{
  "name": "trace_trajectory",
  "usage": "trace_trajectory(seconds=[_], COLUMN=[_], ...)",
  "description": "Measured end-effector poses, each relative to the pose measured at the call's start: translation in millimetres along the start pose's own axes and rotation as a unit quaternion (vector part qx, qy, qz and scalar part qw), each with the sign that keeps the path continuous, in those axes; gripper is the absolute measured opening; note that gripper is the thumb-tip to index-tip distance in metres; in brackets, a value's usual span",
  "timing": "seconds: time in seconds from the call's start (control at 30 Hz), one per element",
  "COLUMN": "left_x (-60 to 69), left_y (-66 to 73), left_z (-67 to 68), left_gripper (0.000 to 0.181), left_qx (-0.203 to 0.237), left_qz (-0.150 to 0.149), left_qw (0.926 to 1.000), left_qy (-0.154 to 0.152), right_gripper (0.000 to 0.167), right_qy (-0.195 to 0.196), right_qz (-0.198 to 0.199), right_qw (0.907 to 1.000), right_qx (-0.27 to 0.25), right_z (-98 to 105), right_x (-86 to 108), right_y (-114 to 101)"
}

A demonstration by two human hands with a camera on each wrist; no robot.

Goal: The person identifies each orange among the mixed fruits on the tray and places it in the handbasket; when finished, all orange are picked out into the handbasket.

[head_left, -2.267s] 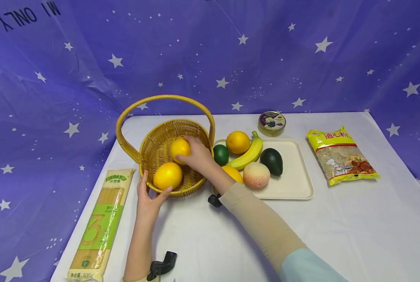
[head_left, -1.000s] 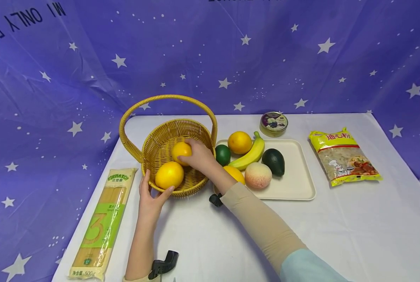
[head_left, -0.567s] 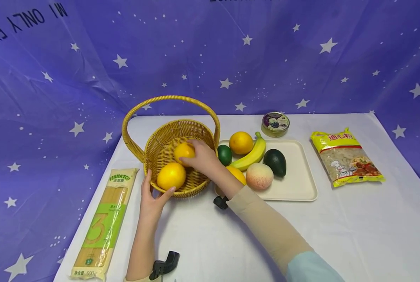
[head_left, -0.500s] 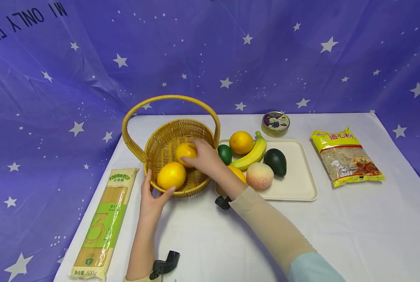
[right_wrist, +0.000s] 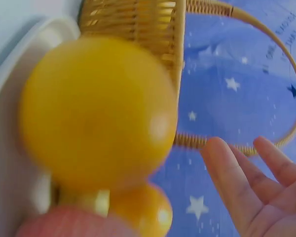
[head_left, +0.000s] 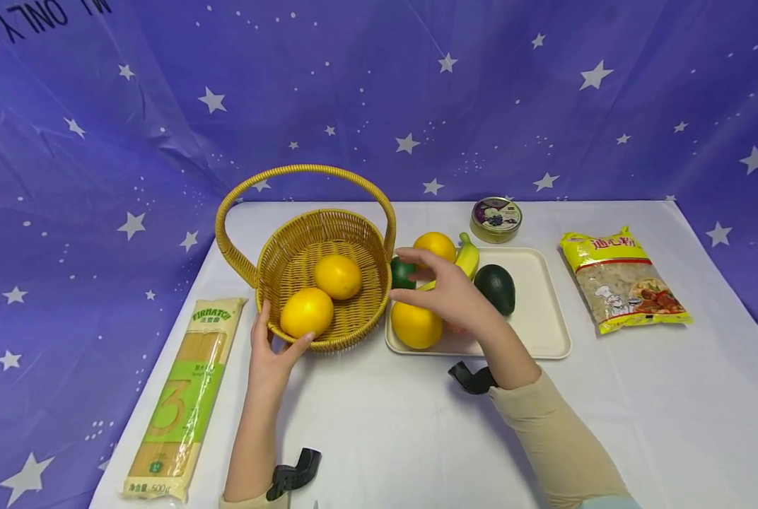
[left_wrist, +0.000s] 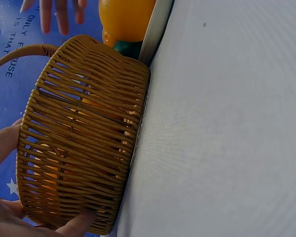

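My left hand [head_left: 271, 367] grips the near left rim of a wicker basket [head_left: 290, 256]; in the left wrist view the fingers lie round its woven side [left_wrist: 81, 148]. Two orange-yellow fruits rest in the basket, a nearer one [head_left: 307, 313] and a farther one [head_left: 338, 276]. My right hand [head_left: 458, 295] hovers, holding nothing, over the left part of a cream tray [head_left: 538, 311], fingers spread. Near it lie an orange [head_left: 417, 326], another orange [head_left: 435, 245], a green fruit [head_left: 402, 273], a banana [head_left: 468, 259] and an avocado [head_left: 496, 288]. The hand mostly hides a peach.
A spaghetti packet [head_left: 184, 396] lies left of the basket. Behind the tray stands a round tin [head_left: 496, 220], and a yellow pasta bag [head_left: 624, 283] lies to the right. The basket's tall handle [head_left: 305, 170] arches above its opening. A starry blue cloth hangs behind.
My right hand has let go of the farther fruit, leaving it in the basket, and has moved right over the tray. My left hand stays on the basket rim.
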State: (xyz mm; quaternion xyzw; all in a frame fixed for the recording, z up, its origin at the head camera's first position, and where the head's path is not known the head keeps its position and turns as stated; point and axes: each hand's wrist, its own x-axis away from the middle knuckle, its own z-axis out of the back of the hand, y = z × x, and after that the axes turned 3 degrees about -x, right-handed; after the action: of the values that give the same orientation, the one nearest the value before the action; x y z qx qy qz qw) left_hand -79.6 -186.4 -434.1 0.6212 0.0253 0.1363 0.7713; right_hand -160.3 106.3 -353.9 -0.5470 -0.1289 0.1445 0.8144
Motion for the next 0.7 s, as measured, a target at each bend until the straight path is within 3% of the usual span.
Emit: trace_trajectory(seconds=[0.3,0.5,0.7], left_x=[0.7,-0.1,0.1], left_y=[1.4,1.1,1.3], left_z=[-0.1,-0.3,0.2], left_gripper=[0.099,0.100,0.100], left_qx=[0.002,-0.002,-0.004], left_qz=[-0.001,0.005,0.010], left_qw=[1.0000,1.0000,0.9999], left_qy=[0.001,0.000,-0.001], right_gripper=[0.071,0.072,0.076], right_qy=[0.030,0.039,0.042], right_qz=[-0.029,-0.030,-0.001], right_qw=[0.9981,0.9971,0.9913], right_qx=[0.044,0.059,0.125], right_z=[17.6,12.3,2.7], right_x=[36.3,43.5,44.1], right_y=[29.6,40.6,39.8])
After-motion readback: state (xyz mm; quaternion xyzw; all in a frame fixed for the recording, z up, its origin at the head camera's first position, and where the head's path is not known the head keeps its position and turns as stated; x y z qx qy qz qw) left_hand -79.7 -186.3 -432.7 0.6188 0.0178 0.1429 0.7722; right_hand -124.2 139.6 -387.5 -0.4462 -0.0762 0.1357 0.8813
